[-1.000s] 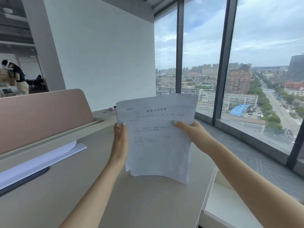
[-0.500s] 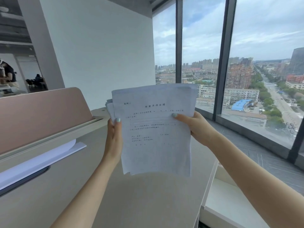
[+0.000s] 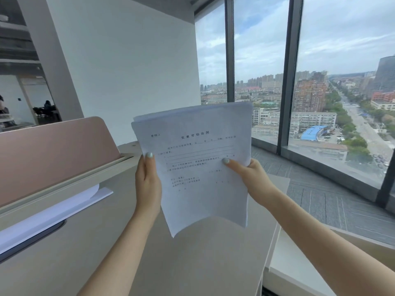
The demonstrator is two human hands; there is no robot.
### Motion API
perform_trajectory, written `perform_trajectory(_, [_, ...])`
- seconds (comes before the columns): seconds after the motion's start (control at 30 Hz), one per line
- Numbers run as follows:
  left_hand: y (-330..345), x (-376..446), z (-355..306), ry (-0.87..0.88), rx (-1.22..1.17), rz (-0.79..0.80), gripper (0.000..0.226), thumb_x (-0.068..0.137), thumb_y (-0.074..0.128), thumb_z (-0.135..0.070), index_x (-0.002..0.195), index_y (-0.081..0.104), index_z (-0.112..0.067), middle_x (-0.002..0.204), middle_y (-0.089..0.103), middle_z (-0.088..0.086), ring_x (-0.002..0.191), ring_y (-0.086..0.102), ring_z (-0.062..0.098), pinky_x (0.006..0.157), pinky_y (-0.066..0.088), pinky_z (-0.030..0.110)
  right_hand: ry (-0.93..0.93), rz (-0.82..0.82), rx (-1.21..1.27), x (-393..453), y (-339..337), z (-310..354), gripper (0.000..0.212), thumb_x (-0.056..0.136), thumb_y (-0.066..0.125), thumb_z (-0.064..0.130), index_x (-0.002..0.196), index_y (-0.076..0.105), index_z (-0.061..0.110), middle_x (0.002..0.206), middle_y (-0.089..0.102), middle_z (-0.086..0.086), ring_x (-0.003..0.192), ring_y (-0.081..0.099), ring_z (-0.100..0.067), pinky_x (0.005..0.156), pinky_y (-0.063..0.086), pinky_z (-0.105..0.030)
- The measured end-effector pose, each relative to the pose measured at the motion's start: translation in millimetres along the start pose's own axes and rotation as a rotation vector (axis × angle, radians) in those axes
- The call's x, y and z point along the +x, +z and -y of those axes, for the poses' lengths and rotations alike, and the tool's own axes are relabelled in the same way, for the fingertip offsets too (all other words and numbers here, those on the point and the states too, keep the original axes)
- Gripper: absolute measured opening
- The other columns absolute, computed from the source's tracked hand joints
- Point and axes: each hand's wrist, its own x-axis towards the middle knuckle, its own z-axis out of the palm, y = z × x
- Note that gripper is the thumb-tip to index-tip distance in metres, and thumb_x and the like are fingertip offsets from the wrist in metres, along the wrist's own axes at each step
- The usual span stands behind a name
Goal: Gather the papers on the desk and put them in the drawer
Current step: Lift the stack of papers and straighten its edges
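A stack of white printed papers (image 3: 198,167) is held upright in the air above the beige desk (image 3: 192,263). My left hand (image 3: 147,184) grips the stack's left edge, thumb on the front sheet. My right hand (image 3: 250,178) grips the right edge, thumb also on the front. The bottom edge of the stack hangs clear of the desk and curls a little. More white sheets (image 3: 49,214) lie at the left of the desk against the partition. No drawer handle or front is visible.
A pink partition (image 3: 53,154) rises along the desk's left side. A dark flat item (image 3: 32,242) lies under the white sheets. A lower white surface (image 3: 299,270) sits to the right of the desk. Floor-to-ceiling windows (image 3: 256,60) stand beyond.
The stack has risen off the desk surface and tilted slightly, its bottom edge now hanging free. Both hands kept their grip.
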Motion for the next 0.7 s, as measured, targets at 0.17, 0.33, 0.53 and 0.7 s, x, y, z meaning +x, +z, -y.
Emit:
perform_trajectory(0.17, [-18.8, -9.9, 41.3, -0.151, 0.056, 0.01, 0.044, 0.094, 0.023, -0.049, 0.132, 0.039, -0.035, 0.134, 0.046, -0.017, 0.124, 0.04, 0.002, 0.101, 0.029, 0.023, 0.158, 0.092, -0.08, -9.7, -10.2, -20.1, 0.017, 0.081, 0.067, 0.025, 0.096, 0.071, 0.016, 0.096, 0.076, -0.004, 0.09, 0.072, -0.024, 0.079, 0.058, -0.037])
perform_trajectory(0.33, [-14.3, -51.2, 67.8, -0.235, 0.085, 0.095, 0.025, 0.097, 0.029, -0.034, 0.11, 0.05, -0.031, 0.101, 0.053, -0.029, 0.103, 0.052, 0.0, 0.08, 0.035, 0.006, 0.218, 0.011, -0.06, -30.1, -13.9, -60.2, 0.021, 0.08, 0.068, 0.023, 0.096, 0.071, 0.01, 0.088, 0.077, -0.005, 0.083, 0.073, -0.024, 0.074, 0.059, -0.036])
perform_trajectory(0.53, [-8.3, -34.0, 41.8, -0.114, 0.07, 0.077, 0.02, 0.096, 0.034, -0.029, 0.109, 0.05, -0.03, 0.1, 0.054, -0.029, 0.082, 0.053, -0.028, 0.068, 0.038, -0.005, 0.079, -0.038, 0.02, -20.6, -9.8, -34.9, 0.013, 0.081, 0.067, 0.022, 0.088, 0.073, 0.012, 0.087, 0.076, -0.005, 0.082, 0.072, -0.024, 0.076, 0.059, -0.036])
perform_trajectory(0.7, [-17.2, -65.4, 66.2, -0.261, 0.096, 0.084, 0.026, 0.096, 0.035, -0.032, 0.116, 0.05, -0.026, 0.109, 0.058, -0.014, 0.107, 0.054, 0.006, 0.088, 0.04, 0.019, 0.216, 0.013, -0.054, -38.4, -16.3, -62.8, 0.015, 0.084, 0.065, 0.021, 0.093, 0.071, 0.012, 0.093, 0.076, -0.006, 0.084, 0.073, -0.022, 0.077, 0.058, -0.034])
